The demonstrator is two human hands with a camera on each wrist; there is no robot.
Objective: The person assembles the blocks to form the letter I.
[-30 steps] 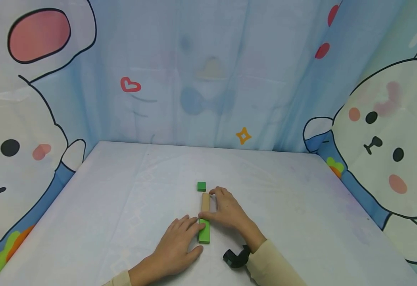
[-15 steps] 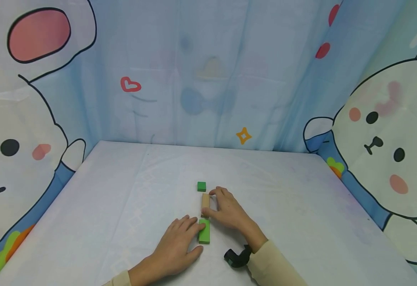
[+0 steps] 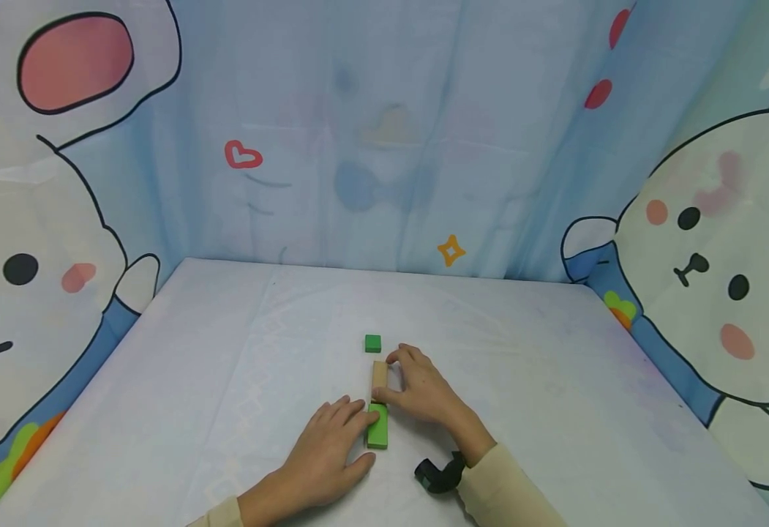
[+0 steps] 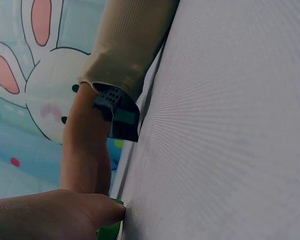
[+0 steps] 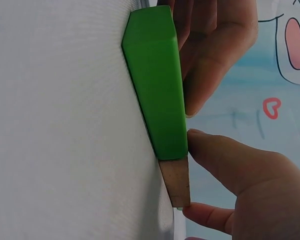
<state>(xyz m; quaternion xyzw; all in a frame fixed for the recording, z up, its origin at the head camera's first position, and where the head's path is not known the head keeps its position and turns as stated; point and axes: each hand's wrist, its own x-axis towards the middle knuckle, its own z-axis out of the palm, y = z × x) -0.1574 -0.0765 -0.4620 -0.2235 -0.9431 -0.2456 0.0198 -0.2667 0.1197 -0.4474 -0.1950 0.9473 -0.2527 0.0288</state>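
A long green block [image 3: 378, 433] and a plain wooden block [image 3: 380, 373] lie end to end on the white table. Just beyond them sits a small green block [image 3: 373, 343]. My left hand [image 3: 328, 454] rests beside the long green block, fingers extended, index fingertip on its top. With thumb and index finger, my right hand [image 3: 424, 388] pinches the wooden block lengthwise, the thumb close to the joint. In the right wrist view, the ends of the green block [image 5: 157, 95] and wooden block [image 5: 176, 182] meet. My left hand [image 4: 55, 215] hides most of the green block in its wrist view.
A white cloth covers the table [image 3: 259, 329]. A black wrist device [image 3: 440, 476] is worn at the right cuff, low over the cloth. Behind hangs a blue curtain [image 3: 292, 88] with printed rabbits, which also line both sides.
The wooden block has slid slightly toward the long green block, widening its gap to the small one. My right thumb has shifted from over the joint onto the wooden block. My left hand stays put.
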